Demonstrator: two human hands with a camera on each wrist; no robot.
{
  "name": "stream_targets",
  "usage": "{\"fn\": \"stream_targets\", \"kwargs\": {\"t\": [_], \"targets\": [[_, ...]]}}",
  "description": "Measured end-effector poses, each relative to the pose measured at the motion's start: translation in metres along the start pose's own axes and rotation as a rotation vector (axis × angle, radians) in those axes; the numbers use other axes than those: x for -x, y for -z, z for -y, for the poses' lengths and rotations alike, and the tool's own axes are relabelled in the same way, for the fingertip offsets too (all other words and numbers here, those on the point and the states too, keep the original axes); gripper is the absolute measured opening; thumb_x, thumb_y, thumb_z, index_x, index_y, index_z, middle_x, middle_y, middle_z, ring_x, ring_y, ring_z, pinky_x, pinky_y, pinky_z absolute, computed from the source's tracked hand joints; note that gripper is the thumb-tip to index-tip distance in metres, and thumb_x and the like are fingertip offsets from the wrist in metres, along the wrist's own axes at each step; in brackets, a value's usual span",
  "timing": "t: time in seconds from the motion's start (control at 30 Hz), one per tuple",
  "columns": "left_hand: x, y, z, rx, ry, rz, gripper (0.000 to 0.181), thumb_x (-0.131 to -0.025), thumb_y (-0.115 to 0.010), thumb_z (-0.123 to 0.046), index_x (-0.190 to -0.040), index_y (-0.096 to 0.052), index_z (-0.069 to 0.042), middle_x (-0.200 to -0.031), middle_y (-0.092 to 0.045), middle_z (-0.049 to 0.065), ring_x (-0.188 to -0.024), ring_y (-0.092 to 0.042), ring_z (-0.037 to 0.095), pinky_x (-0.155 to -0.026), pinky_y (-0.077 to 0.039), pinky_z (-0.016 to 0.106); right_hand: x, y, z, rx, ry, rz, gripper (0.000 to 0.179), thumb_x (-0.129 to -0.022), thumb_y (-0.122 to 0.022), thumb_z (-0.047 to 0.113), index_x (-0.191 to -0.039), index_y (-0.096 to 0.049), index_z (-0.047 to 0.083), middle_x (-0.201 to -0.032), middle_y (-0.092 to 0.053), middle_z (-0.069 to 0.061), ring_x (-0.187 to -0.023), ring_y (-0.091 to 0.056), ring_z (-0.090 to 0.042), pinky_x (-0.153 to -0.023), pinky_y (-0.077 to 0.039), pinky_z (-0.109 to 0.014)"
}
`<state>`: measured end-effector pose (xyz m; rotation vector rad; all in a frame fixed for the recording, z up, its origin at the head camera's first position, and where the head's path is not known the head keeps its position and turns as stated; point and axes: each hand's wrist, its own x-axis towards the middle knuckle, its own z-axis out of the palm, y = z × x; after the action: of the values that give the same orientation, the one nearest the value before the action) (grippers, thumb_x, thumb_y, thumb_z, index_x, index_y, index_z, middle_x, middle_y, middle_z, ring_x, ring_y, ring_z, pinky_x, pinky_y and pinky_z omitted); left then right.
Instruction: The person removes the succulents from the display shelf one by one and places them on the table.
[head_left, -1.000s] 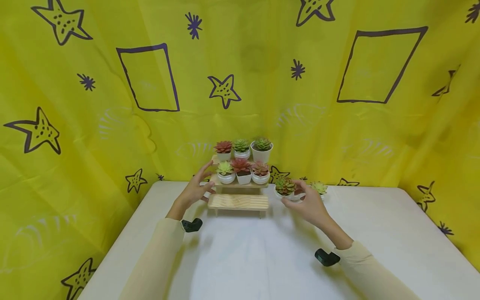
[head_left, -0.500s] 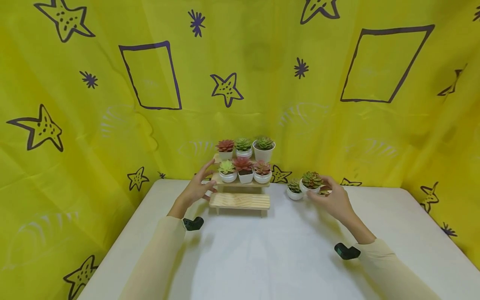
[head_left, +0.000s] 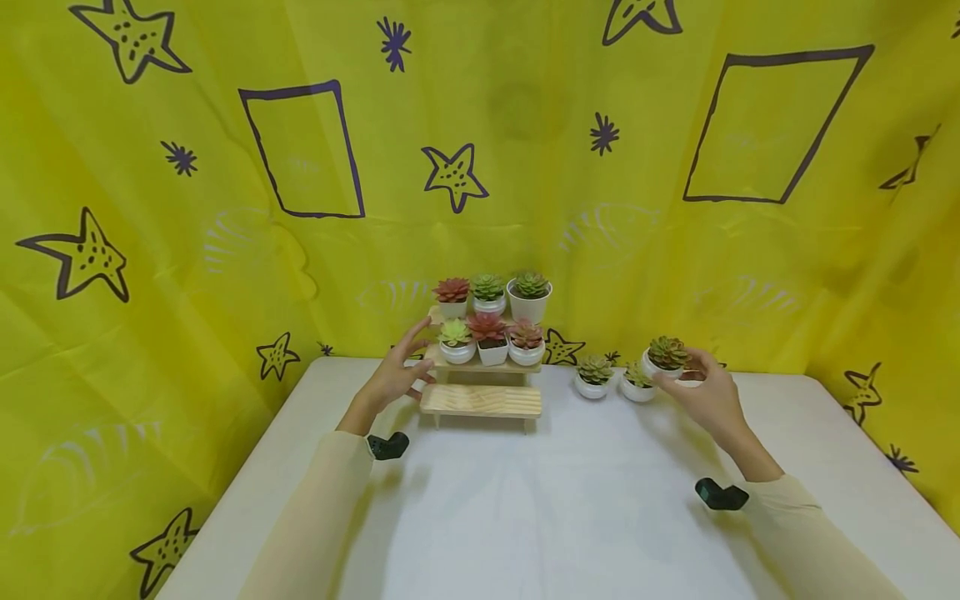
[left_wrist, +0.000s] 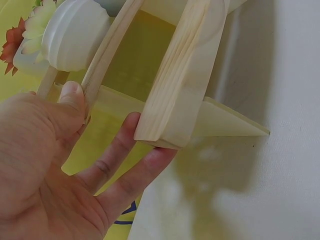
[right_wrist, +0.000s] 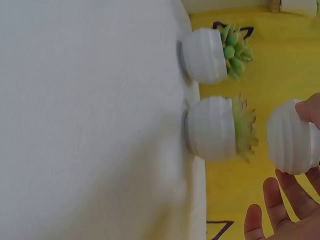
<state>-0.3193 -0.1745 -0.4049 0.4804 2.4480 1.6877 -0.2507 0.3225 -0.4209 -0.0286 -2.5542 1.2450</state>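
My right hand [head_left: 712,402] holds a small succulent [head_left: 664,357] with reddish-green leaves in a round white pot, raised above the table. In the right wrist view, thumb and fingers grip its ribbed white pot [right_wrist: 290,139]. My left hand [head_left: 388,382] touches the left side of a three-step wooden plant stand [head_left: 480,401]. In the left wrist view, the thumb lies at the end of the middle step [left_wrist: 107,55], and two fingertips touch the end of the lowest step [left_wrist: 175,85]. Six potted succulents fill the upper two steps; the lowest is bare.
Two more succulents in round white pots stand on the white table [head_left: 510,517], right of the stand: a green one [head_left: 593,377] and a pale green one [head_left: 637,382]. A yellow curtain [head_left: 510,225] with drawn stars hangs close behind them.
My right hand has carried the reddish-green succulent rightward, from beside the stand to beyond the two pots on the table, uncovering the pale green one. The left hand stays on the stand.
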Motion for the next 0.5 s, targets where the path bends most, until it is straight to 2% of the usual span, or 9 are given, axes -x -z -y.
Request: {"fn": "stream_targets", "kwargs": {"t": [0.17,0.3,0.5], "targets": [[0.000,0.000,-0.001,-0.005,0.003,-0.001,0.076,-0.107,-0.054,-0.008,-0.164,-0.017,-0.041,-0.165,-0.024,0.023,-0.100,-0.070,0.041,-0.063,-0.061,0.044,-0.003,0.006,-0.015,-0.007,-0.033,-0.011,0.086,-0.095,-0.074,0.041,-0.155,-0.034,-0.006,-0.138,-0.053,-0.031,-0.118,-0.056,-0.044,-0.069,-0.043,-0.010],[0.000,-0.001,-0.001,-0.010,0.001,-0.002,0.076,-0.107,-0.055,-0.008,-0.164,-0.016,-0.041,-0.165,-0.024,0.023,-0.100,-0.071,0.040,-0.063,-0.061,0.044,-0.005,0.009,-0.024,-0.006,-0.059,-0.021,0.085,-0.096,-0.073,0.041,-0.154,-0.034,-0.007,-0.140,-0.052,-0.034,-0.118,-0.057,-0.044,-0.069,-0.042,-0.009],[0.001,-0.001,-0.003,-0.009,0.000,0.000,0.077,-0.107,-0.055,-0.008,-0.165,-0.015,-0.039,-0.165,-0.025,0.024,-0.103,-0.069,0.045,-0.063,-0.061,0.047,-0.005,0.012,-0.028,-0.021,-0.073,-0.023,0.084,-0.095,-0.073,0.041,-0.152,-0.035,-0.008,-0.140,-0.052,-0.035,-0.117,-0.057,-0.044,-0.068,-0.042,-0.010]]}}
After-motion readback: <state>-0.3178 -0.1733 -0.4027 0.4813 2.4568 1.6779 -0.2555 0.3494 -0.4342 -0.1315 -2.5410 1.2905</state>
